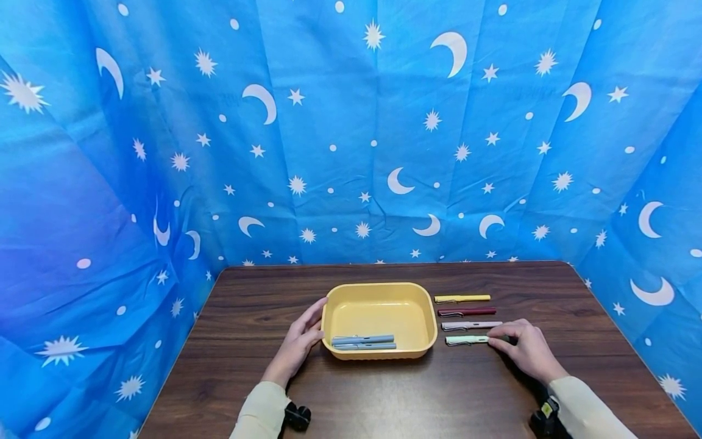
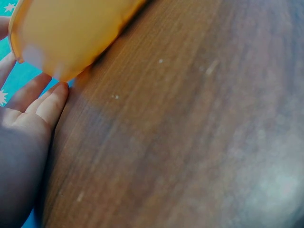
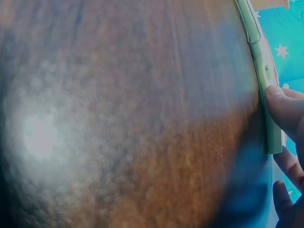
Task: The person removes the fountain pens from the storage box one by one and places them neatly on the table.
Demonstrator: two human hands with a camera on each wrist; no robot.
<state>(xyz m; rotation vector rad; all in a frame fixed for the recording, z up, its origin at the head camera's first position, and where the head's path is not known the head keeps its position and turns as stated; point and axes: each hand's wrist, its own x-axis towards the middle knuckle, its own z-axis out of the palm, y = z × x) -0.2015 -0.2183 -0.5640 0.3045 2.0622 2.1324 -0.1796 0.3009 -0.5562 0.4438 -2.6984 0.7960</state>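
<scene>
A yellow rectangular tray stands on the table, with two blue-grey pens lying side by side along its near wall. My left hand rests its fingers against the tray's left side; in the left wrist view those fingers touch the outer wall loosely extended. Right of the tray, my right hand pinches the right end of a light green pen between thumb and fingers. That pen has a wire clip on its cap, which points left toward the tray.
Behind the green pen lie a pale grey pen, a dark red pen and a yellow pen, roughly parallel. Everything is on a dark wood-grain table. A blue curtain with moons and stars surrounds the table's back and sides.
</scene>
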